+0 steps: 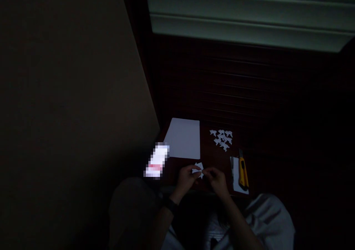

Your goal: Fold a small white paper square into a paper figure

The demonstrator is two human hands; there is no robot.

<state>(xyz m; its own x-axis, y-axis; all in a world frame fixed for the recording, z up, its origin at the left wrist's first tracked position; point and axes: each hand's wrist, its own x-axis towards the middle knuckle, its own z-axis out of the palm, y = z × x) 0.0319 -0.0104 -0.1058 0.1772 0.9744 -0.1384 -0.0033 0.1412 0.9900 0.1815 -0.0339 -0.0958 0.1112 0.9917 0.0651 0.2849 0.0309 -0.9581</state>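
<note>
A small white folded paper piece (pixel 199 165) with several points is held up between my two hands over the near edge of a dark table. My left hand (pixel 188 176) pinches its left side between thumb and fingers. On the other side, the fingertips of my right hand (pixel 216 180) are closed at the paper's right edge. Beyond my hands lies a cluster of several small folded white paper figures (pixel 222 139). A sheet of white paper (pixel 184 139) rests flat at the back left. The dim light hides the fine folds.
Right of my hands, a yellow utility knife (pixel 243 172) lies partly over a strip of white paper (pixel 236 174). A lit, blurred-out phone screen (pixel 157 160) is at the left, by the sheet's near corner. A wall (pixel 83 76) rises on the left; slatted panels (pixel 235 17) stand behind.
</note>
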